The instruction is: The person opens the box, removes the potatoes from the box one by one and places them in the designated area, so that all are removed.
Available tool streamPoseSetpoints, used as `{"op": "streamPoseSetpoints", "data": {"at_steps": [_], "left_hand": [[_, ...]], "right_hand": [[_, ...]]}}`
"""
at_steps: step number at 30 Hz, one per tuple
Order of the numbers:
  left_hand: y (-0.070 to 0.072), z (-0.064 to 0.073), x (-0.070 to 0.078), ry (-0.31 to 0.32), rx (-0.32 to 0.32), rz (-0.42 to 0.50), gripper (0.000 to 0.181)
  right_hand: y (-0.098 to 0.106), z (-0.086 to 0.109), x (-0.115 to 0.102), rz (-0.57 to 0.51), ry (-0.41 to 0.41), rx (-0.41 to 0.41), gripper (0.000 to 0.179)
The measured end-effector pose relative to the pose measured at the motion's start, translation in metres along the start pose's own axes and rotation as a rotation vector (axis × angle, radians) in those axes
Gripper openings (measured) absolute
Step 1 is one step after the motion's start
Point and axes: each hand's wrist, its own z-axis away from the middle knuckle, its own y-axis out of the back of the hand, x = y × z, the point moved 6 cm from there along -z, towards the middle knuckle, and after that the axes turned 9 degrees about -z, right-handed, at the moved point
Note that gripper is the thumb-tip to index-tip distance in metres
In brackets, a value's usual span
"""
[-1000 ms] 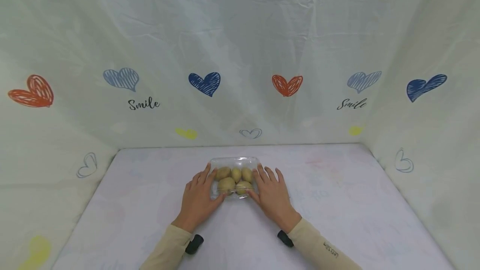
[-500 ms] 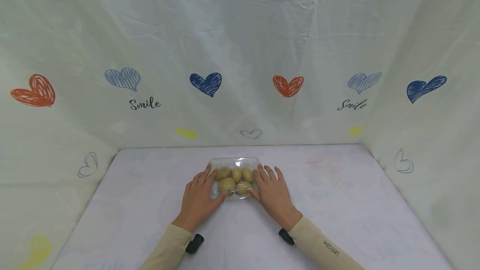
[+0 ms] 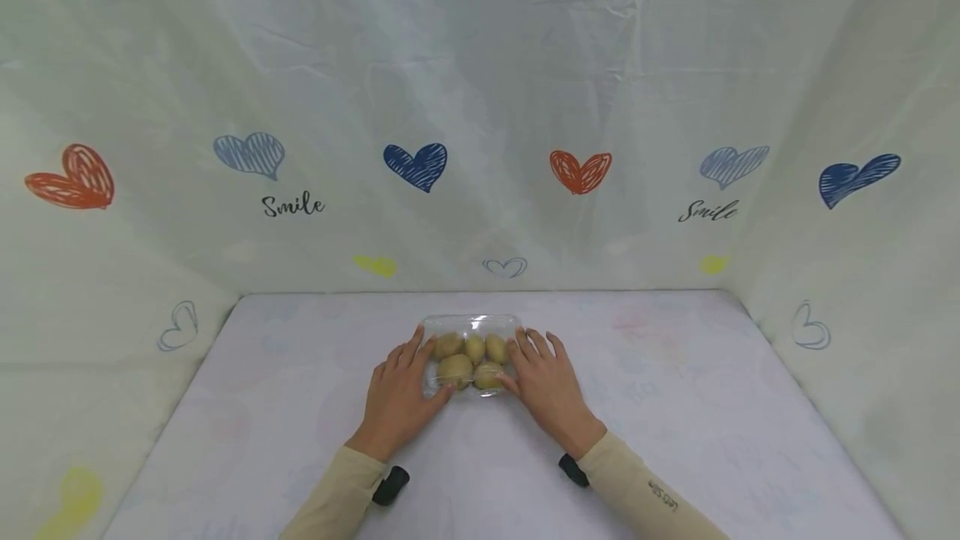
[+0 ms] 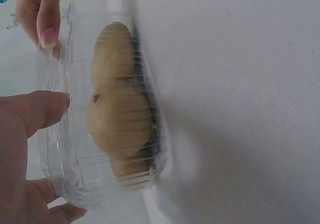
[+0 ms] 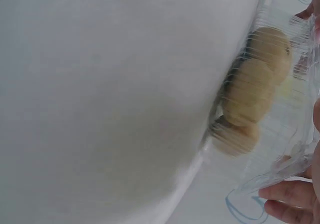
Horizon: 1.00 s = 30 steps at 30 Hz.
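A clear plastic clamshell container (image 3: 471, 323) with several potatoes (image 3: 454, 371) inside sits near the back of the table, its lid down. My left hand (image 3: 397, 398) holds its left end, fingers along the side and thumb at the front corner. On the opposite end my right hand (image 3: 551, 394) holds it the same way. The left wrist view shows the left thumb (image 4: 50, 108) on the rim and fingertips around the container's end. In the right wrist view, fingers (image 5: 287, 196) reach past the rim beside the potatoes (image 5: 250, 91).
The table (image 3: 262, 423) has a white cover with faint prints. Behind and beside it hangs a pale curtain (image 3: 495, 107) with hearts and "Smile" lettering. A small black device (image 3: 391, 486) sits at the left wrist, another black device (image 3: 573, 470) at the right.
The head view has shifted very slightly. Both hands and the container stay in place on the table.
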Motion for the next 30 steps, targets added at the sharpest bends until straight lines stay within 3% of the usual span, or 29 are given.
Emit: {"op": "streamPoseSetpoints", "data": {"at_steps": [8, 16, 30], "left_hand": [[0.006, -0.003, -0.001, -0.016, 0.023, -0.038, 0.073], [0.015, -0.005, 0.000, -0.118, 0.101, -0.208, 0.062], [0.019, -0.001, 0.001, -0.287, 0.216, -0.283, 0.052]], "right_hand": [[-0.004, 0.005, 0.007, -0.153, -0.033, -0.068, 0.064], [-0.001, 0.005, 0.011, -0.255, -0.025, -0.068, 0.067], [0.003, 0.007, 0.012, -0.320, -0.028, -0.079, 0.065]]}}
